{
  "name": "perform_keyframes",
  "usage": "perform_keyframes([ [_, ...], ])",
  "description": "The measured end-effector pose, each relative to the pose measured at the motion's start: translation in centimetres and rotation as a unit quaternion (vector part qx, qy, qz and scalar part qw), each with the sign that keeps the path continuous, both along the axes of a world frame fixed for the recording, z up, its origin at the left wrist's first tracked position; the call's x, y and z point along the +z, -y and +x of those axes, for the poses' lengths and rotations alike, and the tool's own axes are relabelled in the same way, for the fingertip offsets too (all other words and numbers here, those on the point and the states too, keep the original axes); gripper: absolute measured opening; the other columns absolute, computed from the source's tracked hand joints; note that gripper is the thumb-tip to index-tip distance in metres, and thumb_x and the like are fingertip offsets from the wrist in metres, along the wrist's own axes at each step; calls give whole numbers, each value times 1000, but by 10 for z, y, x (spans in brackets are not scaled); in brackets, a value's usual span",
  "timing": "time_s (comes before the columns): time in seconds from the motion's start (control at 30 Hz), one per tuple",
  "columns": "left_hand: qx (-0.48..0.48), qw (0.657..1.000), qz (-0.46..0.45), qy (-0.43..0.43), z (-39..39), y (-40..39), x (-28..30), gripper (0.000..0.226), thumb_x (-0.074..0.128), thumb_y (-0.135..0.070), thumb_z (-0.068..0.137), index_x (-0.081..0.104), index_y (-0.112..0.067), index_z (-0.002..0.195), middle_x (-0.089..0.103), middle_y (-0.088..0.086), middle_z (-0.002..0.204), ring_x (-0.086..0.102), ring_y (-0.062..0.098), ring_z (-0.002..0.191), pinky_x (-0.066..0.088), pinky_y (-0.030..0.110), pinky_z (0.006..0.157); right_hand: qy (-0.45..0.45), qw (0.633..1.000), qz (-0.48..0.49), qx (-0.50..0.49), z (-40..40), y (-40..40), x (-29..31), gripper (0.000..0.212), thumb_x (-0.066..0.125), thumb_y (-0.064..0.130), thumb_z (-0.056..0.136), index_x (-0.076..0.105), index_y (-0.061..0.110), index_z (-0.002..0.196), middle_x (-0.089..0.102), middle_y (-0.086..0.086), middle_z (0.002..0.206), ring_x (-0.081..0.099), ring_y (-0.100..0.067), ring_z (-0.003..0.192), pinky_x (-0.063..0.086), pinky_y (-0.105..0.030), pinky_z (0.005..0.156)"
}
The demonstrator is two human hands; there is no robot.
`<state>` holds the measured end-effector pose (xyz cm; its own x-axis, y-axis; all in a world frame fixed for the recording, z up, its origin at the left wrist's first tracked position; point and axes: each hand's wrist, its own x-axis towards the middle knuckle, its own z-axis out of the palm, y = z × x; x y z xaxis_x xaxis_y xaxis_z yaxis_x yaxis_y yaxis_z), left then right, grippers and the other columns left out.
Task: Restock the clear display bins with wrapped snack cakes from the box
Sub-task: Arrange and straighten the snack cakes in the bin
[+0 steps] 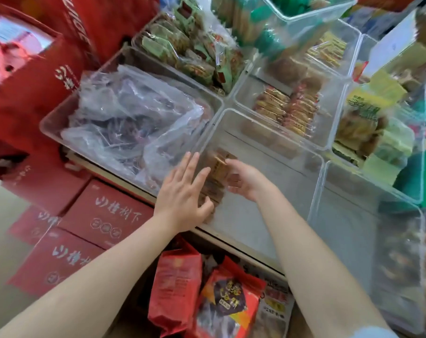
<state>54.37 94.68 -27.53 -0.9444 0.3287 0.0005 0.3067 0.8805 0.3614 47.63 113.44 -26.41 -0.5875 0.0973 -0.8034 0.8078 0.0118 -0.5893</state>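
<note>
Your left hand, fingers straight, presses the outer wall of the clear plastic display bin; your right hand, inside, grips a row of brown wrapped snack cakes w/ red cardboard boxes below-left

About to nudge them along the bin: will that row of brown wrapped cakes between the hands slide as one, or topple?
The wrapped cakes stand on edge in a row, so they probably fan over if unsupported. Their film looks slick, likely slippery. The left hand lies flat against them and the right hand steadies the other side.
</note>
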Motion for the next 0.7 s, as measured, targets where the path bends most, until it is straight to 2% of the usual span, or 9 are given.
perform_keyframes([
  [0.07, 1, 1000, 2, -10, -1, -1, -1, 72, 45, -50, 81, 52, -17, 144, 24, 13, 165, 15, 27, 155, 32, 49, 115, -19, 998, 64, 20, 2, 5, -15, 14, 66, 23, 95, 59, 12, 100, 61, -7, 82, 60, -17, 64, 55, -29, 60],
  [0.13, 2, 1000, 5, -14, 0, -2, -2, 70, 46, -49, 81, 54, -17, 143, 24, 14, 165, 15, 27, 155, 34, 50, 114, -33, 991, 129, 6, 1, 2, -30, 40, 72, 26, 90, 50, 7, 117, 62, -12, 101, 67, -23, 74, 60, -33, 61],
  [0.2, 2, 1000, 8, -20, 0, -2, -4, 69, 48, -49, 82, 55, -18, 142, 24, 14, 165, 15, 27, 155, 34, 51, 114, -4, 988, 155, 17, 1, -2, -38, 58, 75, 39, 87, 48, 2, 122, 62, -16, 113, 70, -29, 81, 60, -33, 57],
  [0.3, 2, 1000, 8, -29, 1, -2, -5, 68, 48, -48, 82, 56, -17, 142, 25, 14, 165, 16, 28, 155, 34, 50, 113, 55, 988, 130, 70, 4, -2, -39, 60, 63, 55, 91, 58, 2, 119, 63, -12, 110, 66, -26, 75, 55, -30, 57],
  [0.43, 16, 1000, -5, -18, -4, -8, -2, 69, 46, -50, 82, 53, -19, 144, 23, 11, 166, 15, 27, 155, 36, 49, 111, 36, 991, 96, 86, 5, -7, -39, 58, 61, 60, 90, 56, 11, 120, 65, -9, 106, 62, -23, 80, 52, -32, 68],
  [0.5, 22, 1000, -13, -10, -7, -11, 0, 71, 44, -51, 82, 51, -20, 145, 22, 10, 166, 14, 27, 155, 37, 48, 110, 14, 991, 88, 98, 5, -11, -40, 55, 67, 55, 88, 51, 16, 123, 66, -10, 110, 61, -22, 83, 51, -35, 73],
  [0.6, 20, 1000, -19, -5, -8, -12, 0, 71, 45, -51, 82, 50, -20, 146, 22, 10, 166, 14, 28, 155, 38, 48, 109, -17, 993, 67, 92, -2, -14, -43, 49, 76, 38, 87, 51, 14, 121, 66, -9, 105, 60, -18, 77, 50, -35, 74],
  [0.7, 17, 1000, -26, -4, -8, -11, 1, 72, 45, -51, 82, 49, -20, 147, 21, 10, 167, 14, 28, 155, 38, 49, 109, -27, 996, 59, 61, -16, -15, -42, 67, 85, 30, 78, 50, 6, 129, 69, -10, 106, 62, -13, 68, 52, -31, 66],
])
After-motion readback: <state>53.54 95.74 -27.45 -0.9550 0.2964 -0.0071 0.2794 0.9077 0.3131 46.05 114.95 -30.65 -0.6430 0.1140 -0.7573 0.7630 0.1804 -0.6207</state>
